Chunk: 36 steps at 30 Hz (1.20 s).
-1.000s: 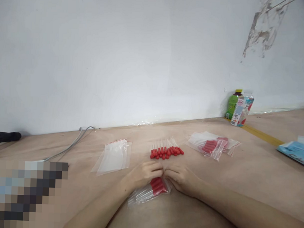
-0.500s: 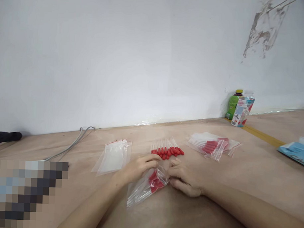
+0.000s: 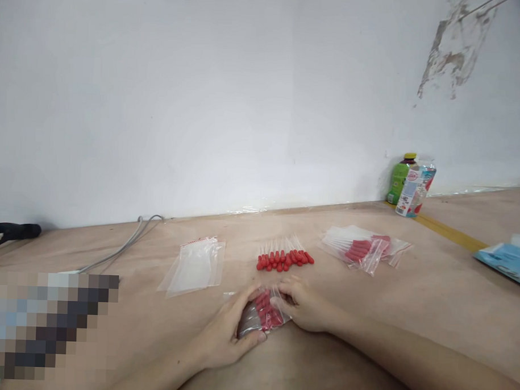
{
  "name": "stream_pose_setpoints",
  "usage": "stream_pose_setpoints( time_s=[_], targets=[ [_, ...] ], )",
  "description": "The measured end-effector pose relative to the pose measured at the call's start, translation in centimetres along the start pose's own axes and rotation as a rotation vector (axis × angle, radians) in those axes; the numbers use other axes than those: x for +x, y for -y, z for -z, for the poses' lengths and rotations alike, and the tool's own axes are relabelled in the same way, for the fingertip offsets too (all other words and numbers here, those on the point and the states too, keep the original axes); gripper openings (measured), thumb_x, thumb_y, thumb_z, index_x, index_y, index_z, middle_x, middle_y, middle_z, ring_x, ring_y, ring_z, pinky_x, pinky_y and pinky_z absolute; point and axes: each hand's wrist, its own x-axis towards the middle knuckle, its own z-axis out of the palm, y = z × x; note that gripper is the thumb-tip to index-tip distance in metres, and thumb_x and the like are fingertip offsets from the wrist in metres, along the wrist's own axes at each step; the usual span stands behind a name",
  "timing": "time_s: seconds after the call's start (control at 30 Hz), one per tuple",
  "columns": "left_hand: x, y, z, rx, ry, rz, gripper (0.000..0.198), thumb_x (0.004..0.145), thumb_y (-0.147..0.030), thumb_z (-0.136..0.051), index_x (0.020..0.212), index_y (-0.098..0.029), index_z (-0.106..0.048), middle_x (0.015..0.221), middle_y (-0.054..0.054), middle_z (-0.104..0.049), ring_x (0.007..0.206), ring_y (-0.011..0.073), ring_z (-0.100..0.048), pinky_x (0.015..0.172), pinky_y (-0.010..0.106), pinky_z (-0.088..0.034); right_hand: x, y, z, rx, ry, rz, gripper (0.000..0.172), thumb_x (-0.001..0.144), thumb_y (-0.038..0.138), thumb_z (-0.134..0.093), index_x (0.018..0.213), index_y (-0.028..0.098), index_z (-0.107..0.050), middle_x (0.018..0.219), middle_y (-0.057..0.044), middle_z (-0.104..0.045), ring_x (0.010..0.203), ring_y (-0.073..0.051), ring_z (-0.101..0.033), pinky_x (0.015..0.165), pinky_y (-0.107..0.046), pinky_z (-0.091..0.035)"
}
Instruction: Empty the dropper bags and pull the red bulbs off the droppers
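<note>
A clear zip-lock bag (image 3: 269,315) lies on the table in front of me, holding several red-bulbed droppers with thin clear stems. My left hand (image 3: 234,325) lies over the stem end, thumb and fingers gripping the bag from both sides and hiding the stems. At the bag's mouth end, my right hand (image 3: 301,304) pinches the plastic between thumb and fingers. Just beyond my hands is a row of loose red-bulbed droppers (image 3: 285,258), stems pointing to the wall. A stack of flat zip-lock bags (image 3: 193,265) rests to the left.
Filled bags of red-bulbed droppers (image 3: 364,249) lie to the right. By the wall stand a green bottle (image 3: 397,183) and a printed bottle (image 3: 415,192). A blue packet (image 3: 505,260) sits far right, a grey cable (image 3: 128,244) and black object (image 3: 15,231) at left.
My left hand has come down and nearer, from above the bag to around its stem end. My right thumb now lies on the bag's mouth end. The bag has turned slightly.
</note>
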Motion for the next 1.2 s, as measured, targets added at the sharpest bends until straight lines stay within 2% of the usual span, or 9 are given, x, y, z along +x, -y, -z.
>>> stream_pose_setpoints(
  time_s=[0.1,0.27,0.37,0.5,0.6,0.73,0.93,1.07,1.2],
  targets=[
    [0.9,0.6,-0.1,-0.035,0.028,-0.005,0.074,0.078,-0.035,-0.058,0.135,-0.021,-0.014,0.132,0.014,-0.040,0.119,0.0254,-0.041,0.095,0.043,-0.038,-0.1,-0.5,0.0,0.038,-0.026,-0.005,0.013,0.076,0.029,-0.056,0.079,0.019,-0.061,0.080,-0.003,-0.061,0.077,-0.017,-0.051,0.071,-0.028,-0.037],
    [2.7,0.4,0.3,-0.088,0.032,-0.028,0.068,0.078,-0.031,-0.058,0.134,-0.022,-0.020,0.131,0.010,-0.043,0.117,0.0226,-0.043,0.095,0.040,-0.038,-0.1,-1.7,-0.2,0.308,-0.056,-0.106,0.020,0.074,0.032,-0.058,0.089,0.018,-0.055,0.086,-0.002,-0.060,0.076,-0.015,-0.054,0.066,-0.026,-0.041],
    [3.1,0.1,0.3,-0.100,0.019,-0.055,0.068,0.077,-0.029,-0.058,0.134,-0.021,-0.021,0.131,0.010,-0.043,0.117,0.0221,-0.043,0.095,0.039,-0.038,0.1,-1.9,-0.3,0.417,-0.041,-0.082,0.021,0.075,0.033,-0.059,0.089,0.018,-0.055,0.084,-0.001,-0.060,0.074,-0.014,-0.054,0.065,-0.025,-0.042],
    [3.2,0.2,0.2,-0.094,0.028,-0.086,0.067,0.078,-0.033,-0.058,0.134,-0.021,-0.022,0.130,0.010,-0.044,0.116,0.0222,-0.045,0.094,0.039,-0.039,0.5,-1.5,-0.3,0.486,-0.003,-0.087,0.020,0.076,0.034,-0.056,0.086,0.017,-0.058,0.076,0.000,-0.060,0.066,-0.013,-0.053,0.060,-0.024,-0.041],
    [3.0,0.4,0.2,-0.077,0.050,-0.070,0.064,0.080,-0.035,-0.055,0.134,-0.021,-0.024,0.133,0.010,-0.041,0.117,0.0229,-0.043,0.095,0.039,-0.038,0.4,-1.5,0.0,0.418,-0.039,-0.119,0.017,0.078,0.032,-0.054,0.083,0.017,-0.058,0.073,0.000,-0.060,0.063,-0.012,-0.052,0.057,-0.024,-0.039],
    [2.9,0.4,0.3,-0.071,0.069,-0.016,0.063,0.082,-0.034,-0.053,0.135,-0.022,-0.022,0.137,0.010,-0.035,0.121,0.0240,-0.038,0.098,0.043,-0.034,0.0,-2.0,0.7,0.287,-0.073,-0.113,0.013,0.080,0.027,-0.050,0.086,0.017,-0.056,0.076,-0.001,-0.060,0.066,-0.012,-0.052,0.059,-0.024,-0.039],
    [2.9,0.3,0.4,-0.086,0.085,0.022,0.063,0.082,-0.036,-0.051,0.136,-0.025,-0.021,0.138,0.006,-0.034,0.124,0.0231,-0.035,0.102,0.039,-0.031,-0.3,-2.3,2.6,0.286,-0.067,-0.187,0.016,0.080,0.031,-0.050,0.087,0.017,-0.053,0.063,0.002,-0.052,0.057,-0.011,-0.048,0.052,-0.022,-0.037],
    [2.9,0.4,0.3,-0.080,0.091,0.012,0.062,0.083,-0.038,-0.049,0.136,-0.025,-0.021,0.138,0.006,-0.035,0.123,0.0232,-0.035,0.102,0.039,-0.031,-0.4,-2.8,4.3,0.448,-0.014,-0.229,0.025,0.077,0.041,-0.054,0.086,0.017,-0.052,0.064,0.002,-0.054,0.056,-0.011,-0.050,0.053,-0.024,-0.041],
    [3.0,0.4,0.4,-0.065,0.094,0.008,0.062,0.083,-0.038,-0.050,0.136,-0.026,-0.021,0.137,0.005,-0.036,0.122,0.0223,-0.036,0.101,0.038,-0.032,-0.4,-4.4,5.1,0.662,0.001,-0.290,0.036,0.070,0.048,-0.061,0.086,0.017,-0.053,0.071,0.001,-0.058,0.060,-0.010,-0.055,0.061,-0.028,-0.046]
  ],
)
